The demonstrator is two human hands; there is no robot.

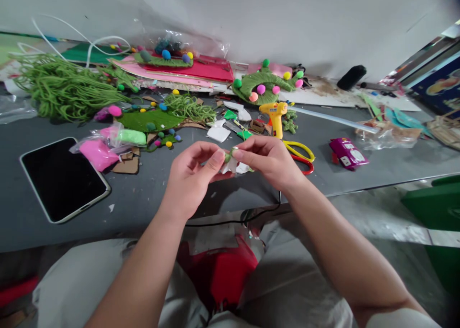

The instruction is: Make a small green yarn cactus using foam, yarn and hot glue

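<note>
My left hand [192, 174] and my right hand [268, 160] meet above the front edge of the grey table [151, 198]. Together they pinch a small craft piece [232, 162] of white paper with a bit of green on it; fingertips hide most of it. Just behind my right hand lie yellow-and-red scissors [301, 154] and a yellow glue gun [275, 117]. Farther back rests a green yarn-wrapped arch [264, 83] dotted with coloured pompoms.
A tablet [63, 179] lies at front left, beside bags of pink and green clay [108, 143]. Green yarn [61, 86], felt sheets, pompoms and paper scraps crowd the back. A purple packet [348, 153] sits right. A red stool [219, 270] shows between my knees.
</note>
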